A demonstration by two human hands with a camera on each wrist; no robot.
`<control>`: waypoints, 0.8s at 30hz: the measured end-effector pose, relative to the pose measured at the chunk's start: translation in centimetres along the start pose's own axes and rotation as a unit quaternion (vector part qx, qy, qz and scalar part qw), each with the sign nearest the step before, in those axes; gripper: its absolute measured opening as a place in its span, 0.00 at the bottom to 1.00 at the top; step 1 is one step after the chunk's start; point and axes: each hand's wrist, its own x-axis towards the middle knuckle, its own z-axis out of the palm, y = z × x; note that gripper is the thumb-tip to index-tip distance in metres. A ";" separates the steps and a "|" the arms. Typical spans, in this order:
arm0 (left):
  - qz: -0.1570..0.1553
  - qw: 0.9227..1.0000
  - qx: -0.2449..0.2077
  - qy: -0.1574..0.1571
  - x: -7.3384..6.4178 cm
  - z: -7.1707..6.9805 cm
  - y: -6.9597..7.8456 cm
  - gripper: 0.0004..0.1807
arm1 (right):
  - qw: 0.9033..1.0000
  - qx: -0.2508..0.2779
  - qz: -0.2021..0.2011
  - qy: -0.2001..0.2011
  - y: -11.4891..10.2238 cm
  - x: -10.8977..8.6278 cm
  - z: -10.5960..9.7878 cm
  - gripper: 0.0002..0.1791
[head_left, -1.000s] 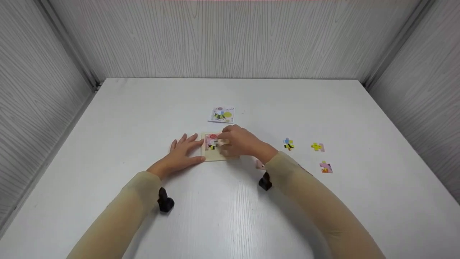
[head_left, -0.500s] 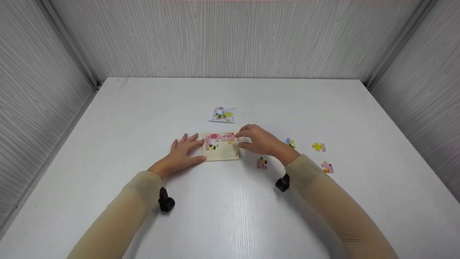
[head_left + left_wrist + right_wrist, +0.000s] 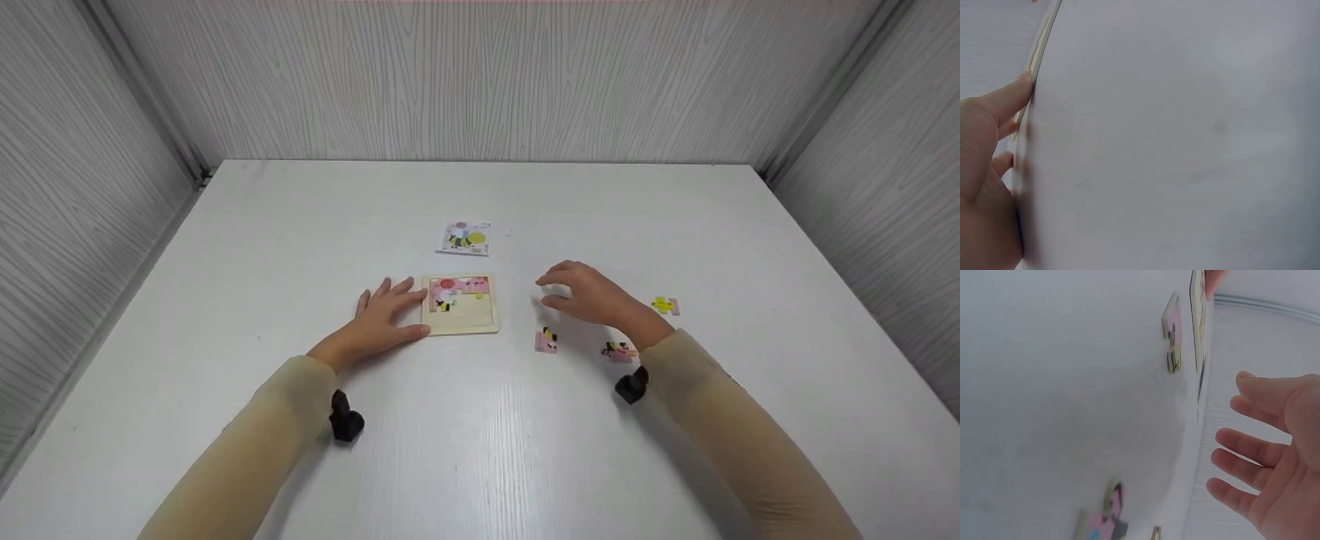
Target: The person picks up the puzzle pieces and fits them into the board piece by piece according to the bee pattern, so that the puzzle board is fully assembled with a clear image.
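Observation:
My left hand [image 3: 384,319] lies on the table with fingers spread, thumb and index fingertip at the left edge of a square wooden puzzle tray [image 3: 457,322]. Pink pieces with a red circle and part of a bee fill the tray's top and left; pale wood shows below. In the left wrist view the thumb meets the tray's rim [image 3: 1044,45]. To the right of the tray, my right hand [image 3: 592,294] hovers over the table, fingers relaxed and apart, holding nothing. A pink and yellow puzzle piece [image 3: 546,341] lies just below it.
Another bee piece [image 3: 619,352] lies near the right wrist, and a yellow piece [image 3: 664,305] beyond the forearm. Behind the tray sits a square bee picture [image 3: 465,238]. Grey wood-grain panels [image 3: 480,82] enclose the white table.
My right hand has left the tray and moved right, uncovering the pink top row and the lower piece. The sleeve now hides some pieces at the right. My left hand stays at the tray.

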 end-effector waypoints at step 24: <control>-0.006 1.000 0.004 0.000 -0.1 0.2 -0.1 0.38 | 0.998 -0.019 0.053 0.008 7.0 -4.9 -2.9 0.22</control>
